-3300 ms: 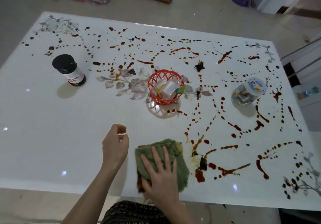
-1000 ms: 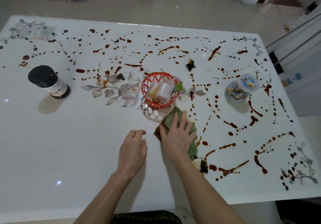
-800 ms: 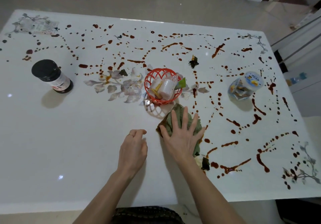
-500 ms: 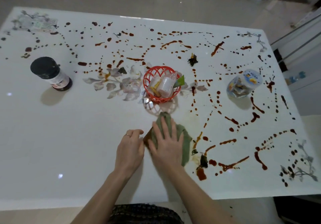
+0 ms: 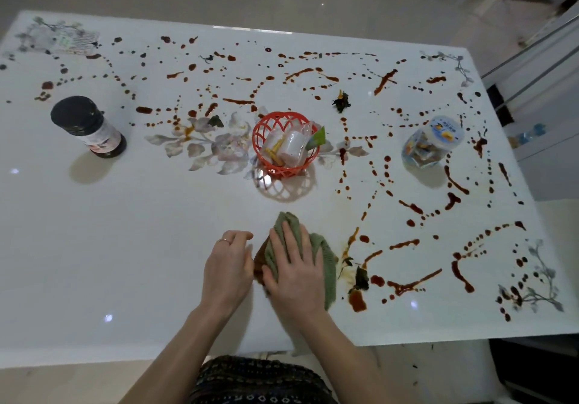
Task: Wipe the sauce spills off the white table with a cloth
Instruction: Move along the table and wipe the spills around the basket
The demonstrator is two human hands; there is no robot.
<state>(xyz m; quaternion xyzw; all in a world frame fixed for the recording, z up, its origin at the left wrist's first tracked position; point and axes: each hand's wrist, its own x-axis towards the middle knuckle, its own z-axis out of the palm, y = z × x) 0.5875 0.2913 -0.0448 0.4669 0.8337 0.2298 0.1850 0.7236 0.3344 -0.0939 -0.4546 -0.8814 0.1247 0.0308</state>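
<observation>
A green cloth (image 5: 324, 255), stained brown on its left edge, lies on the white table (image 5: 131, 231) near the front edge. My right hand (image 5: 296, 273) presses flat on it with straight fingers. My left hand (image 5: 227, 270) rests on the table just left of the cloth, fingers loosely curled, a ring on one finger. Brown sauce spills (image 5: 410, 284) run in drops and streaks over the right and far parts of the table. A smeared patch with dark leaf bits (image 5: 360, 278) lies just right of the cloth.
A red plastic basket (image 5: 266, 140) with small items stands mid-table behind the cloth. A dark-lidded jar (image 5: 86, 126) stands at the left, a clear tub (image 5: 430, 143) at the right. A leaf scrap (image 5: 341, 101) lies farther back.
My right hand has dragged the cloth from beside the basket back toward me and slightly left. The spots in front of the basket are gone. My left hand stays in place.
</observation>
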